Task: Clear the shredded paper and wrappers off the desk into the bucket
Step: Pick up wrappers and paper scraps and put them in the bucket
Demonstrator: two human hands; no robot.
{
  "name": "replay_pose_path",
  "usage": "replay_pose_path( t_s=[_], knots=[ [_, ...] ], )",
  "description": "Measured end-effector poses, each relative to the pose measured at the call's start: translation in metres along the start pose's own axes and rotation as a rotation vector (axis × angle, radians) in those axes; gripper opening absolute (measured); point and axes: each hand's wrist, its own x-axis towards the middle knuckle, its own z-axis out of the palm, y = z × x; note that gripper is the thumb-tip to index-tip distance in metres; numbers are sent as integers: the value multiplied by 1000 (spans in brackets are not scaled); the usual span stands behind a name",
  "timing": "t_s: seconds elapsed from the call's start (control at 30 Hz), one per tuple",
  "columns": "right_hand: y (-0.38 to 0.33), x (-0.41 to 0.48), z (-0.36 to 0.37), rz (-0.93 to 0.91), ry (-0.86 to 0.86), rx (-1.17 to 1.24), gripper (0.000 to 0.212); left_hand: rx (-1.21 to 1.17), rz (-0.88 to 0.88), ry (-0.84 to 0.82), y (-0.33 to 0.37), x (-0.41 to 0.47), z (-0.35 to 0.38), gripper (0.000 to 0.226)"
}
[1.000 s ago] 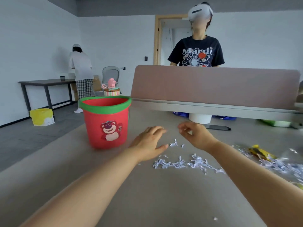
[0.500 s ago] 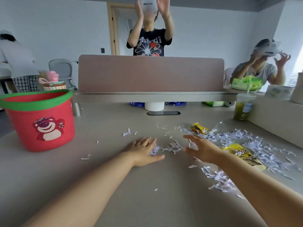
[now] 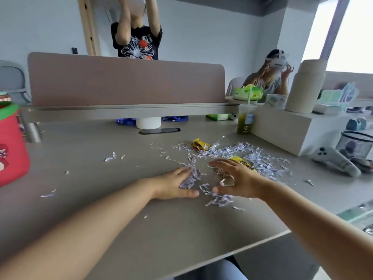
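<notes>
Most shredded paper point(image 3: 242, 152) and 2 wrappers point(image 3: 198, 144) remain on the desk point(image 3: 90, 158). Left hand point(image 3: 173, 184) and right hand point(image 3: 236, 180) lie open, cupping a small pile, nothing gripped; bucket point(image 3: 12, 146) contents unseen.

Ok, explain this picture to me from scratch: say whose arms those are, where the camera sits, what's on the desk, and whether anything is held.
There is no machine here. The camera is worn on a person's head and looks down at their own bare arms. The left hand lies flat on the beige desk, pressed against a small heap of shredded white paper strips. The right hand is cupped open opposite it, as if to rake the strips together. Neither hand grips anything yet. Two crumpled yellow snack wrappers lie among the strips. The red plastic bucket with a green rim stands at the far left edge, partly cut off.
</notes>
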Motion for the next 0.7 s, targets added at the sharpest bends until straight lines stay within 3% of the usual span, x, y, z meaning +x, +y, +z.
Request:
replay_pose_path(
  t_s=[0.13,0.3,0.4,0.7],
  knots=[
    [9,-24,4,155,-101,-207,107,182,22,-63,2,-16,9,132],
    [18,-14,15,317,-108,-230,114,195,-61,38,9,11,15,105],
    [29,6,16,362,-98,-220,112,206,-75,83,12,39,8,102],
    [68,74,18,385,-217,-130,91,232,-120,24,-8,108,-14,79]
  ],
)
